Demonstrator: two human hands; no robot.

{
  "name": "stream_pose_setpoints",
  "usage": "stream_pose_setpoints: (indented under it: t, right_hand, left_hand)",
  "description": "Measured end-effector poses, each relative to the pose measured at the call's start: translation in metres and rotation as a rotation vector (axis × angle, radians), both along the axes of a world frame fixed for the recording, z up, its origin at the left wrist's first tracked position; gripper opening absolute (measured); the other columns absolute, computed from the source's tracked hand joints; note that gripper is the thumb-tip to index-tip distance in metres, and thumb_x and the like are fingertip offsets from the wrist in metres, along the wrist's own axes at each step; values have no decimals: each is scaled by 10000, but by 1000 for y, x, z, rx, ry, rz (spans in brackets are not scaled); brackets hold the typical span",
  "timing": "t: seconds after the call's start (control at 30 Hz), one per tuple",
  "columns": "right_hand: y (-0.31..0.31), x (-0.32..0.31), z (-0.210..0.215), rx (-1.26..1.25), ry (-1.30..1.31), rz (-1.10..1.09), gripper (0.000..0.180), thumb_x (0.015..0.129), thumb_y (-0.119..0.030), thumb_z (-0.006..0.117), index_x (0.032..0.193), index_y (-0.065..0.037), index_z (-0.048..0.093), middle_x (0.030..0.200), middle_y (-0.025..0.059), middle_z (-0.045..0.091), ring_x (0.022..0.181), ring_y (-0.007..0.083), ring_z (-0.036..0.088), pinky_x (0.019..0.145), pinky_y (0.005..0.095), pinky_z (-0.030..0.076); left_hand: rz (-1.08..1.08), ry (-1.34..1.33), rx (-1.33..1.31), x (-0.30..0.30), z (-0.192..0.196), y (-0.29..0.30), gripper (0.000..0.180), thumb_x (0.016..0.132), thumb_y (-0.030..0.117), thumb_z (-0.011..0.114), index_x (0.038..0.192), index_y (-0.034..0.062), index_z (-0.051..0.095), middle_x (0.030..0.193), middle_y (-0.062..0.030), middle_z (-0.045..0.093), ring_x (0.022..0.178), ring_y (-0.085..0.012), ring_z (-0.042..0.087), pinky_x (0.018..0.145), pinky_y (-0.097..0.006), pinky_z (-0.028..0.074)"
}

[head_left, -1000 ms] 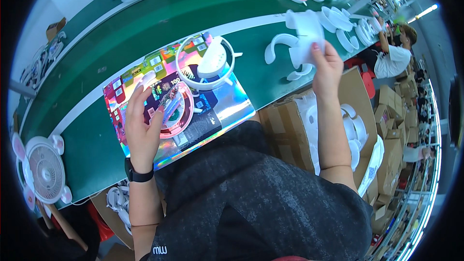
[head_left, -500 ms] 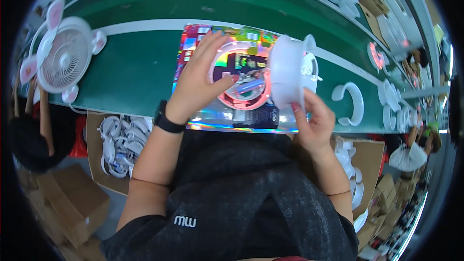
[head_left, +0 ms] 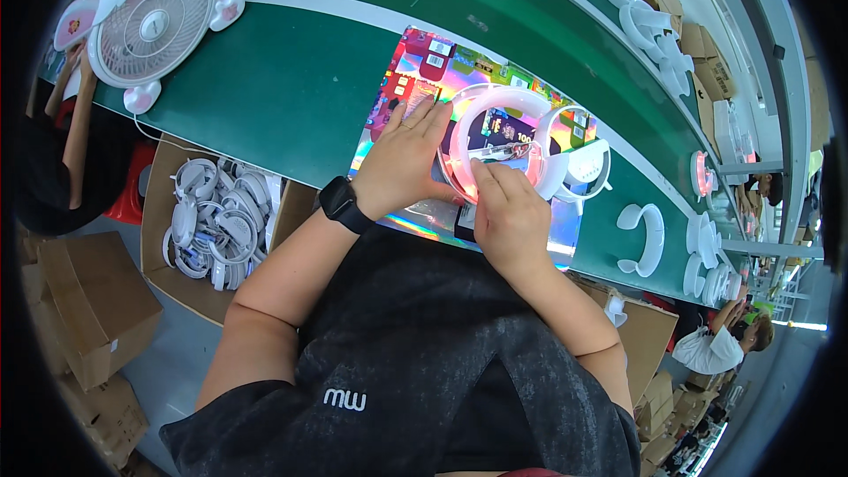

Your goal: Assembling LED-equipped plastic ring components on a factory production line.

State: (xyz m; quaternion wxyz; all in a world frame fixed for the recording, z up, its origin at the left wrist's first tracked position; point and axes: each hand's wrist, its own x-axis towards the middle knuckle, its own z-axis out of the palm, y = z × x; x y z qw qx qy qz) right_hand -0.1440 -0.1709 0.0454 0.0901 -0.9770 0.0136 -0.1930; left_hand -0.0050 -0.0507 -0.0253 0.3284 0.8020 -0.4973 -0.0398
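A translucent white C-shaped plastic cover [head_left: 502, 101] lies over a ring-shaped part on a shiny, multicoloured printed sheet [head_left: 426, 225]. Thin wires and small components [head_left: 511, 153] show inside the ring. My left hand [head_left: 408, 157] rests along the ring's left side, its fingers stretched out and its thumb by the lower rim. My right hand [head_left: 511, 212] is closed at the cover's lower edge, with fingertips pressed together on it. Beside the ring, on the right, sits a white round part with slots [head_left: 585, 163], partly overlapped by the cover.
Another white C-shaped cover [head_left: 642, 240] lies on the green bench [head_left: 305, 93] at right. A white fan [head_left: 155, 22] stands at far left. Cartons of white parts [head_left: 163, 278] sit below the bench edge. More covers [head_left: 649, 31] line the far side. Other people work at both ends.
My right hand has brought the white cover from upright at the right down over the ring. My left hand has come down beside the ring. The view has shifted and turned.
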Motion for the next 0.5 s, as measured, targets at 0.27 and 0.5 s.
stream_pose_setpoints:
  t: [0.27, 0.5]
  right_hand:
    - [-3, 6, 4, -35, 70, 22, 448, 671, 60, 635, 1113, -11, 654, 929, 88, 616, 819, 262, 620, 665, 356, 512]
    - [-10, 14, 13, -124, 185, 142, 425, 652, 25, 617, 1073, -12, 662, 895, 67, 610, 807, 245, 607, 642, 348, 511]
  left_hand:
    - [-2, -11, -8, 0, 1, -2, 1144, 605, 586, 811, 1426, -52, 335, 1451, -230, 427, 1406, -351, 337, 1172, -501, 185]
    - [1, -47, 19, 1, -6, -3, 1112, 621, 583, 804, 1416, -51, 355, 1448, -226, 430, 1402, -355, 341, 1171, -515, 179]
